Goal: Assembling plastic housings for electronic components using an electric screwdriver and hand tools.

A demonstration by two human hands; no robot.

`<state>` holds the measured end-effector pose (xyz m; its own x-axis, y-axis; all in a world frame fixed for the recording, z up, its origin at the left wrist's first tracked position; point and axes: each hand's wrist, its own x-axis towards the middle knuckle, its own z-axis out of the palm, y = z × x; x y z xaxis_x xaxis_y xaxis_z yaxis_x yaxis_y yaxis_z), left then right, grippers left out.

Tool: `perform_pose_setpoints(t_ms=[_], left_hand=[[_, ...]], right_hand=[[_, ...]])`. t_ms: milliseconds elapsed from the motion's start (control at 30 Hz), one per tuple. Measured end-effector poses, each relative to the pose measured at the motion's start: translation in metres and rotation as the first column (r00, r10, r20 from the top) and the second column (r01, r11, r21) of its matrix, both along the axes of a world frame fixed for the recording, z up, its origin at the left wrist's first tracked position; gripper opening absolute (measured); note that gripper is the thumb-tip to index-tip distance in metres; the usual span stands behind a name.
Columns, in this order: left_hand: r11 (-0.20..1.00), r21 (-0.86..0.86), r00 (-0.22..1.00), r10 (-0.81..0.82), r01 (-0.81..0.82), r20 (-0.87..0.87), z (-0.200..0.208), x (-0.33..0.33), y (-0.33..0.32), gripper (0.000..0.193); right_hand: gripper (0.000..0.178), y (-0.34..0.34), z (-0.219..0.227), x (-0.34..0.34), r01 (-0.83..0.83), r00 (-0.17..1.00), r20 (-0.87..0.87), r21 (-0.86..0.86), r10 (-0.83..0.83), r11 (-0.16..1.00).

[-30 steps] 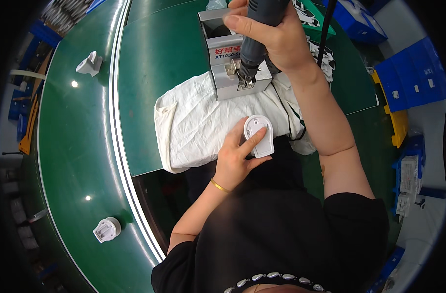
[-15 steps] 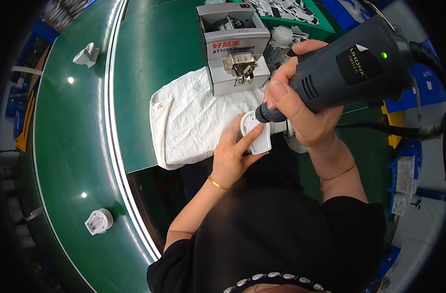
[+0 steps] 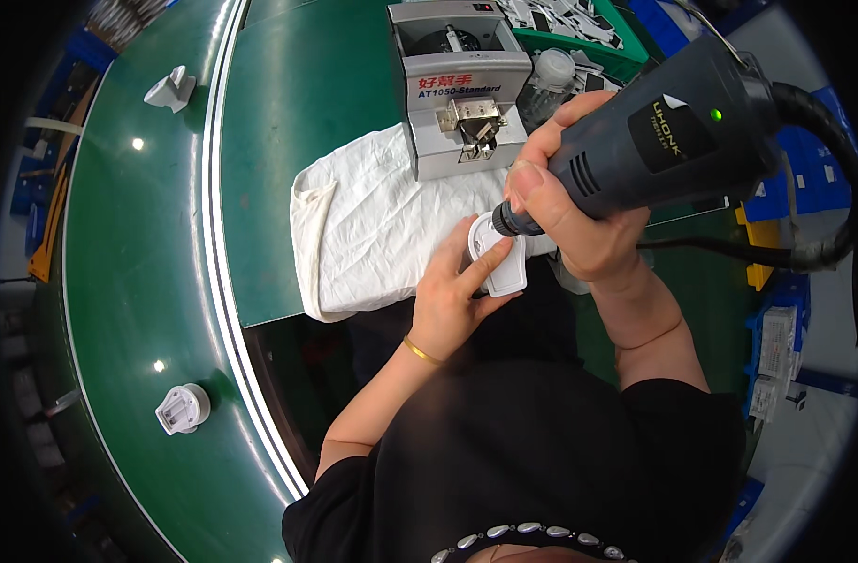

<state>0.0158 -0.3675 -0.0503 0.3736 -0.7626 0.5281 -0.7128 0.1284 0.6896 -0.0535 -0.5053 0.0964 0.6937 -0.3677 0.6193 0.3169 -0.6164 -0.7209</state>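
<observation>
Two grips: our left fingers (image 3: 483,266) hold a white, rounded plastic housing (image 3: 512,275) beside the crumpled white cloth (image 3: 377,225); our right fingers (image 3: 548,195) clasp a dark-grey cylindrical electric screwdriver (image 3: 640,150), tip apparently touching it.

2 green work surfaces take up the middle of the room: a long glossy counter (image 3: 119,281) at left and a flat bench (image 3: 288,94) beside it, with a white rail (image 3: 220,197) running between them. Light throws small round glints (image 3: 137,144) and pale streaks onto the counter. Past its outer edge, an orange-yellow frame (image 3: 52,235) stands near a blue crate (image 3: 89,52). At right are blue bins (image 3: 809,192), a yellow bin (image 3: 758,251) and a pale grey surface (image 3: 790,460), floor or wall, hard to tell.
</observation>
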Motion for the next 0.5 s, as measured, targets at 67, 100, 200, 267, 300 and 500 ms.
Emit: perform_pose_setpoints(t_ms=[67, 100, 200, 267, 300, 500], left_hand=[[1.000, 0.006, 1.000, 0.001, -0.001, 0.001, -0.0001, -0.0003, -0.0005, 0.065], [1.000, -0.004, 1.000, 0.002, -0.002, 0.002, -0.0006, -0.0003, -0.0007, 0.066], [1.000, -0.014, 1.000, 0.005, -0.005, 0.001, 0.0001, -0.0006, -0.0005, 0.066], [1.000, -0.014, 1.000, 0.006, -0.006, 0.001, -0.0001, -0.0008, -0.0004, 0.066], [1.000, -0.019, 1.000, 0.010, -0.010, 0.001, -0.0006, -0.0010, -0.0005, 0.066], [1.000, 0.004, 1.000, 0.012, -0.012, 0.003, 0.0009, -0.0041, 0.0026, 0.066]], right_hand=[[0.046, 0.0009, 0.0008, 0.0011, 0.002, 1.000, 0.002, -0.008, -0.002, 1.000], [0.045, 0.0015, 0.0014, 0.0016, 0.004, 1.000, 0.005, -0.017, -0.004, 1.000], [0.045, 0.0013, 0.0014, 0.0049, 0.013, 0.999, 0.033, -0.082, -0.011, 0.997], [0.045, 0.0011, -0.0008, 0.0035, 0.008, 0.999, 0.032, -0.067, -0.006, 0.998], [0.045, 0.0010, -0.0024, 0.0025, 0.003, 0.999, 0.032, -0.052, -0.001, 0.999], [0.046, 0.0028, -0.0063, 0.0034, -0.027, 0.999, 0.040, 0.105, 0.023, 0.994]])
